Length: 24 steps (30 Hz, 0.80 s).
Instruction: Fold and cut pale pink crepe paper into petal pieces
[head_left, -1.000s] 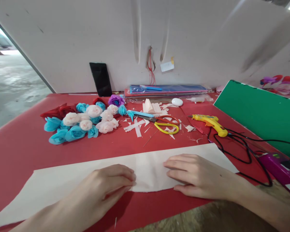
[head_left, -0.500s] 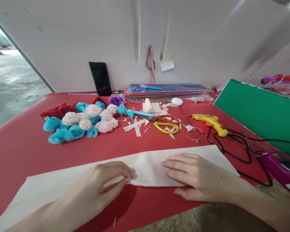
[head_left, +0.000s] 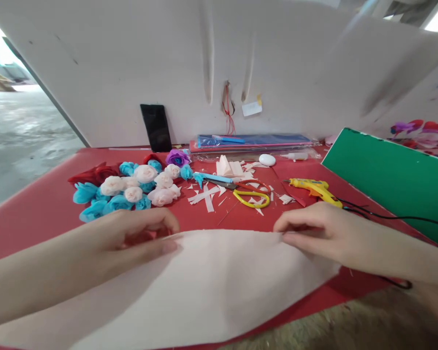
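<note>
A long pale pink sheet of paper [head_left: 204, 287] spans the front of the red table, its far edge raised a little. My left hand [head_left: 146, 238] pinches that far edge left of the middle, thumb on the near face. On the right side, my right hand [head_left: 306, 231] grips the same edge between thumb and fingers. Just beyond the paper lie scissors [head_left: 251, 198] with one yellow and one red handle, among pale paper scraps [head_left: 206, 195]. The sheet's left end runs under my left forearm and out of view.
Paper flowers [head_left: 133, 187] in blue, pink, red and purple lie at the left. A yellow glue gun [head_left: 314, 187] with a black cord rests at the right, beside a leaning green board [head_left: 390, 182]. A phone [head_left: 156, 127], packaged sheets [head_left: 255, 141] and a white oval object [head_left: 267, 160] are at the back.
Both hands have gone from lying on the paper to holding its far edge, which is now lifted. The paper has come nearer to me, and the camera view has tilted slightly.
</note>
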### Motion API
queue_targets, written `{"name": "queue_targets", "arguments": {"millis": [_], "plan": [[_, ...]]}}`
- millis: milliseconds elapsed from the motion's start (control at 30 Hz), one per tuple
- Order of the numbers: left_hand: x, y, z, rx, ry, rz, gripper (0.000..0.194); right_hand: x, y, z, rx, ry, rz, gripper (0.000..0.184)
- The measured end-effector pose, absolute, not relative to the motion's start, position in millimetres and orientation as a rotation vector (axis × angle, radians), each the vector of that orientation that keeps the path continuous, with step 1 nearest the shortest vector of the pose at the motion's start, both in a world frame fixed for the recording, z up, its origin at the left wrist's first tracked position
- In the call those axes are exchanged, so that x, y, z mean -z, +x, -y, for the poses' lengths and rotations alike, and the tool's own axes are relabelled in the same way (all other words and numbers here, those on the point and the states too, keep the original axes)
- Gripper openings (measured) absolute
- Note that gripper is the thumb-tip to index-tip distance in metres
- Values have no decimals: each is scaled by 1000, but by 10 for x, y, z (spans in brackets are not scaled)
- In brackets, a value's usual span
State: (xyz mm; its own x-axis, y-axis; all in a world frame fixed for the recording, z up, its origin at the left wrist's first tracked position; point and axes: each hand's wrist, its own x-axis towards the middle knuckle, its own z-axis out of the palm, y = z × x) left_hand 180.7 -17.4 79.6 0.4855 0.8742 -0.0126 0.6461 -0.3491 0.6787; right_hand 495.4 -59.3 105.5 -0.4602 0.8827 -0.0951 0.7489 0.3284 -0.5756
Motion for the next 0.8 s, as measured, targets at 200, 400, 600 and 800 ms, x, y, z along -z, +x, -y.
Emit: {"name": "queue_targets", "arguments": {"millis": [200,400,600,800], "plan": [[-439,1780,-51,-155,1905,-1322,21,-685,4887,315,-1107,-1660,2279,9],[-356,1733,-94,-181,1901,-1449,32,-447,4865,357,-890,-1695,2234,10],[-353,1666,-22,-349,2115,-1479,32,-407,4825,404,-641,-1657,2208,11],[-91,1458,86,-535,2411,-1313,36,-266,4835,492,-317,-1330,2278,15]]}}
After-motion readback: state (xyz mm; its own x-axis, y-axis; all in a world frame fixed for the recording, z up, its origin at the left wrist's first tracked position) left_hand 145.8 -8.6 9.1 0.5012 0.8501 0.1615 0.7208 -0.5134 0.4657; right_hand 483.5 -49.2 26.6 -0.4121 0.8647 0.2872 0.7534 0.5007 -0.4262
